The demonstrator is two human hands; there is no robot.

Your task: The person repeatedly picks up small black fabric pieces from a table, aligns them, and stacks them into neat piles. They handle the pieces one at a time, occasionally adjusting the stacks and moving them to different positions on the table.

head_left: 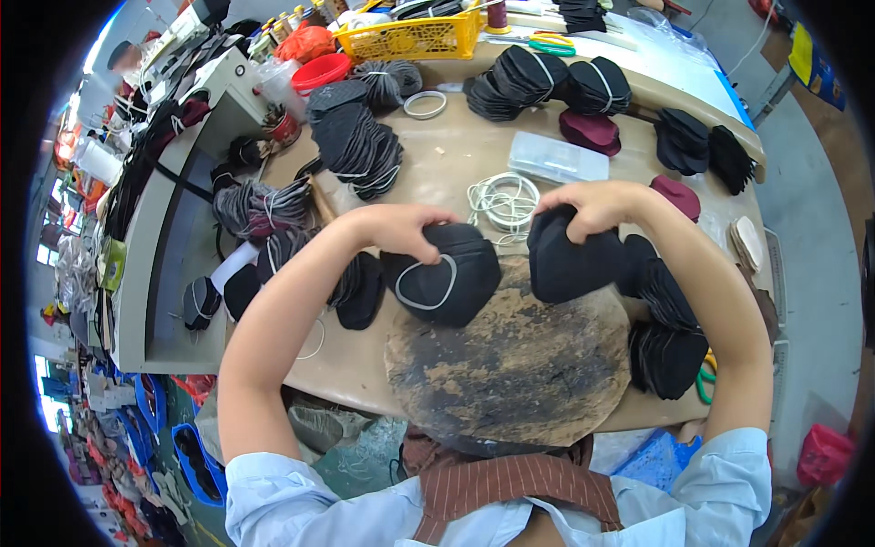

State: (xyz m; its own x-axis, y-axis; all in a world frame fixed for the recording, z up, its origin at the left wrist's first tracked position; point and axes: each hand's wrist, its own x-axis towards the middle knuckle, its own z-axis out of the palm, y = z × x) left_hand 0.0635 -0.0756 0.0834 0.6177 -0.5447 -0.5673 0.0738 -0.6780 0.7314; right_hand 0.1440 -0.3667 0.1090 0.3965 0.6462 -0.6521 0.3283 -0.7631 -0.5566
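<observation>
My left hand (pixel 401 228) rests on top of a bundle of black fabric pieces (pixel 447 278) tied with a white elastic band, at the far left edge of a round worn work pad (pixel 510 365). My right hand (pixel 592 205) grips a second stack of black fabric pieces (pixel 570 260) at the pad's far right edge. A coil of white elastic bands (pixel 503 201) lies on the table just beyond, between the two hands.
More black stacks lie at the right (pixel 670 337), left (pixel 360 292) and far side (pixel 360 141) of the tan table (pixel 456 146). A clear plastic box (pixel 558 157), maroon pieces (pixel 591 129), a yellow basket (pixel 410 36) and a red bowl (pixel 321 68) stand further back.
</observation>
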